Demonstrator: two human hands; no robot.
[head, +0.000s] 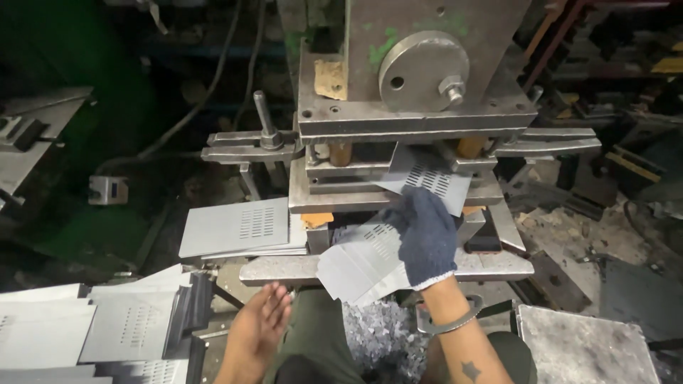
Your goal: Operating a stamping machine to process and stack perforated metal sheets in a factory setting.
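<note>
My right hand (425, 235), in a dark blue knit glove, grips a grey metal sheet (352, 267) with a block of punched slots, at the front of the press bed (284, 269). Its fingertips reach up to a second slotted sheet (430, 178) that leans out of the die opening (341, 186). A metal bangle hangs on that wrist. My left hand (257, 331) is bare and flat, fingers together, resting low by my knee just under the bed's front edge, and holds nothing.
The heavy press (416, 71) fills the top centre, with a bolt post (263, 117) on its left arm. Slotted sheets are stacked left of the die (235, 227) and in piles at lower left (85, 327). Metal chips (377, 338) lie between my legs. A grey plate (583, 348) sits lower right.
</note>
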